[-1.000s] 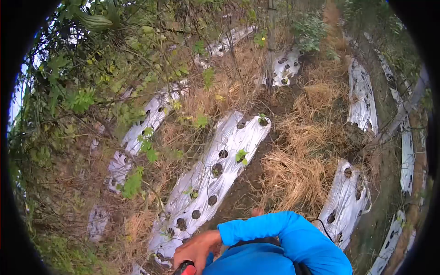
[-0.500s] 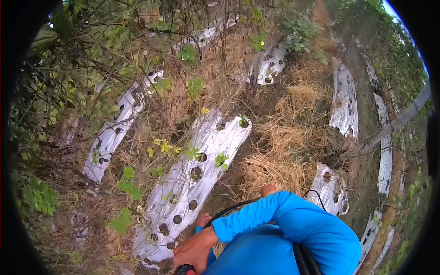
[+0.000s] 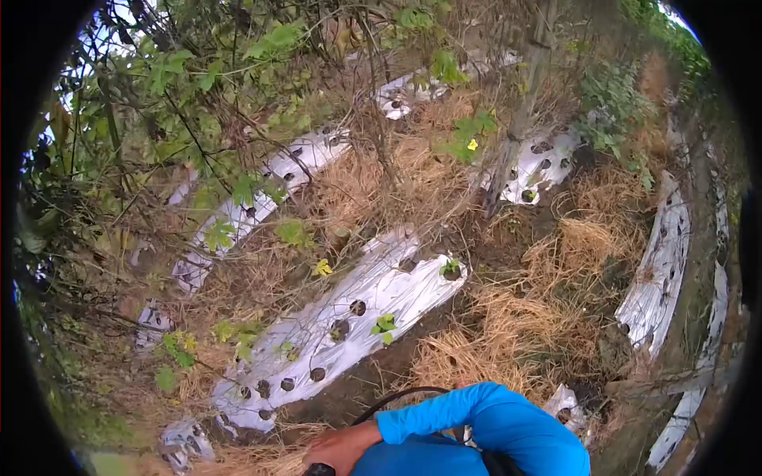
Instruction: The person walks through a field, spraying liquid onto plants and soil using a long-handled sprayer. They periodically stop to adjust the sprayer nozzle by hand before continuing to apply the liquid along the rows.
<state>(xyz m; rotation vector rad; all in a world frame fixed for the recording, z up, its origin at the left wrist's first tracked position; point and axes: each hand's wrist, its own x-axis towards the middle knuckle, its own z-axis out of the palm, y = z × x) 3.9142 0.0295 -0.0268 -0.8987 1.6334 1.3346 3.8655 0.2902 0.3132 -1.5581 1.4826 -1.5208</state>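
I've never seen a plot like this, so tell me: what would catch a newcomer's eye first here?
Most striking is the bright blue sleeve at the bottom edge, with a hand closed on a dark handle. Above it, in the middle, lies a long silver plastic sheet punched with round holes, small green seedlings showing in some. Dry yellow straw is heaped to its right.

Seedlings (image 3: pixel 385 324) in sheet (image 3: pixel 317 341) between straw (image 3: pixel 508 333)

Blue sleeve (image 3: pixel 492 424) at bottom edge, hand (image 3: pixel 343 448) gripping a dark handle (image 3: pixel 319 470). Silver plastic sheet (image 3: pixel 341 329) with holes just ahead. Dry straw (image 3: pixel 516 325) beside it.
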